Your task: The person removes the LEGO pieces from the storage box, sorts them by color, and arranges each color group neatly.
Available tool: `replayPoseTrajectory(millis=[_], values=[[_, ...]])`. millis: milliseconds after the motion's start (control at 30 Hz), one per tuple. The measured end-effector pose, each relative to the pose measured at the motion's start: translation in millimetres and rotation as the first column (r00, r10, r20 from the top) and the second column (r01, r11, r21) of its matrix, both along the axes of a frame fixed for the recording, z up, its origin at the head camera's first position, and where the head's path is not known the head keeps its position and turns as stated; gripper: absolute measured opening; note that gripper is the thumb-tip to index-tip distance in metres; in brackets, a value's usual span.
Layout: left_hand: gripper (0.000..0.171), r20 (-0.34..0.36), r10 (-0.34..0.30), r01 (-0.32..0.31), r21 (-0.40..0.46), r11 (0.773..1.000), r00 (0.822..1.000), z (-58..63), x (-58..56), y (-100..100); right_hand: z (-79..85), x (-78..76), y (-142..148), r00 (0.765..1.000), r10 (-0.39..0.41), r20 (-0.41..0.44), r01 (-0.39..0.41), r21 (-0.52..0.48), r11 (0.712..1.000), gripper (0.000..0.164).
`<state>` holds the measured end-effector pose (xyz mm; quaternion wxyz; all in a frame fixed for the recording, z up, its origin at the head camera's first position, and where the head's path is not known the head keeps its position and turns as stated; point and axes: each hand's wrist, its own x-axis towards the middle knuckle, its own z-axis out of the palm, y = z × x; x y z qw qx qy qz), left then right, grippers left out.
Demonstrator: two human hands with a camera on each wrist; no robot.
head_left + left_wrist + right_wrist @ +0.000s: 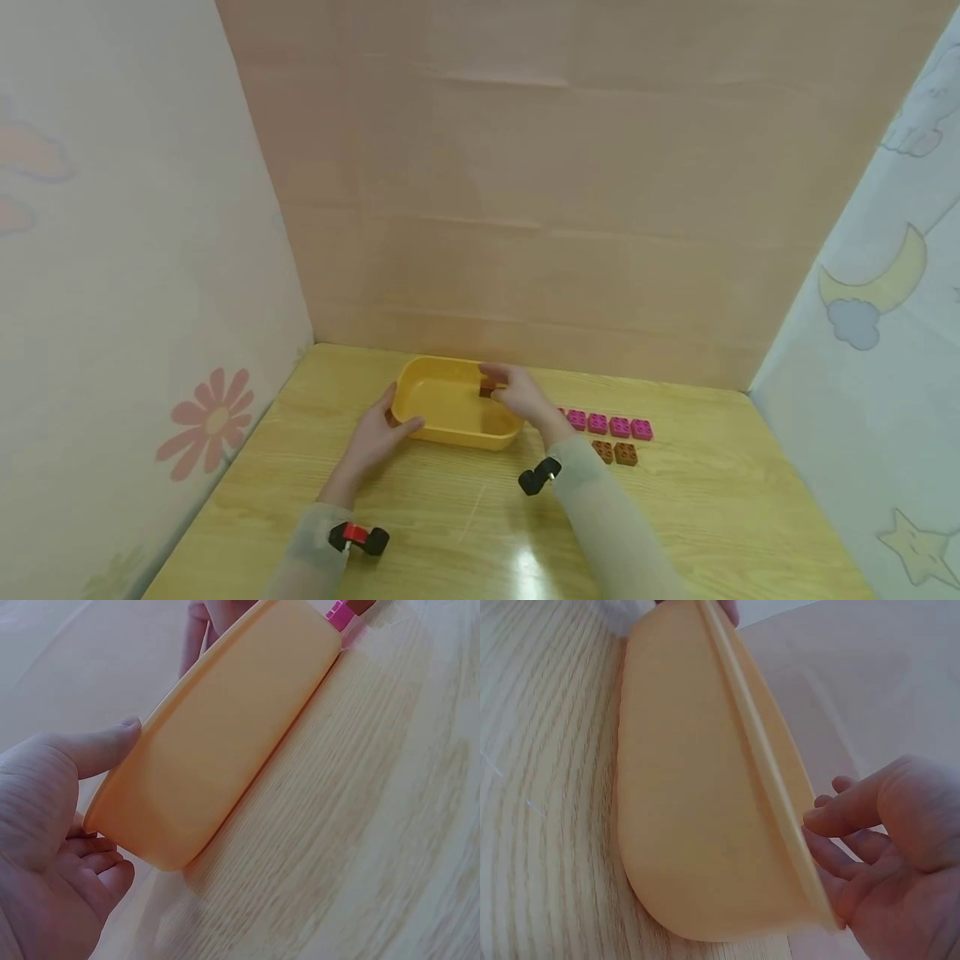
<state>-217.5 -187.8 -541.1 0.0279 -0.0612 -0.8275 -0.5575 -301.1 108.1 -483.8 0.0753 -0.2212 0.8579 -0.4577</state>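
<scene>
A yellow plastic tray (457, 437) stands toward the back of the wooden table. My left hand (377, 433) holds its left end, thumb on the rim; in the left wrist view the fingers lie below the rim of the tray (217, 742). My right hand (521, 396) reaches over the right end of the tray, with fingers and thumb about a brown toy brick (487, 389) inside it. In the right wrist view the thumb and curled fingers of the right hand (900, 832) are at the rim of the tray (690, 772), which hides the brick.
Right of the tray lies a row of several pink toy bricks (619, 427). Brown toy bricks (626, 453) lie in front of them, partly hidden by the right forearm. Behind the wooden table (450, 525) rises a tan wall (517, 200), with patterned white walls at both sides.
</scene>
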Motion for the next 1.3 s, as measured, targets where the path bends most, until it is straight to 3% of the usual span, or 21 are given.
replayPoseTrajectory(millis=[233, 500, 800, 1100, 1300], values=[[0.098, -0.008, 0.018, -0.019, -0.033, 0.999, 1.0, -1.2, -1.2, 4, -3.3, -12.3, -4, 0.999, 0.021, 0.039, -0.022, 0.027, 0.999, 0.065], [0.099, -0.014, 0.017, -0.018, -0.045, 0.999, 1.0, -1.4, -4.6, 7, -6.0, -19.5, -6, 0.998, 0.037, 0.057, -0.04, 0.038, 0.999, 0.056], [0.099, -0.024, 0.013, -0.014, -0.044, 0.999, 1.0, 1.0, -8.7, 12, -10.8, -22.5, -10, 0.999, -0.046, -0.005, 0.046, 0.075, 0.996, 0.044], [0.101, 0.015, 0.004, -0.004, -0.006, 1.0, 1.0, 4.2, -4.8, 11, -13.2, -23.4, -15, 0.999, -0.031, -0.043, 0.035, 0.103, 0.994, 0.035], [0.101, 0.013, 0.018, -0.018, -0.006, 1.0, 1.0, 6.9, -1.0, 4, -9.5, -23.5, -21, 0.999, -0.021, 0.036, 0.015, 0.157, 0.987, 0.04]])
